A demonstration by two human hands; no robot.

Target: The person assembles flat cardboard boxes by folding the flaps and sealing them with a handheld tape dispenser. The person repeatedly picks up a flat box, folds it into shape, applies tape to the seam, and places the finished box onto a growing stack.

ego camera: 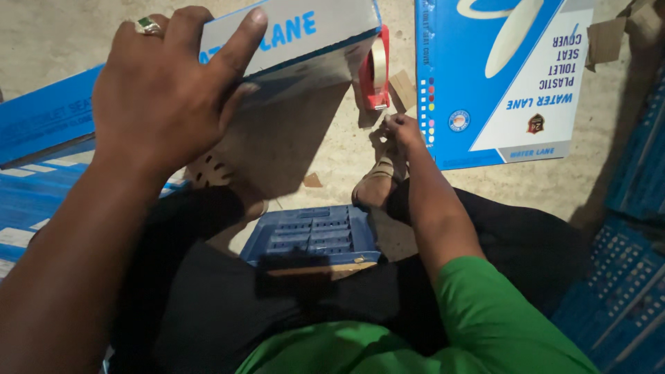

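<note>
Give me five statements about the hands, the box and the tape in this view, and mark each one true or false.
1. The left hand grips the top edge of a blue and white box. True.
2. A ring with a green stone sits on a finger of the left hand. True.
3. The right hand is resting flat on the box. False: it is down near the floor, beside the person's sandalled foot, apart from the box.
4. The tape dispenser is yellow and lies in the person's lap. False: it is red and sits at the box's right edge.
5. A blue plastic crate lies in front of the person's knees. True.
</note>
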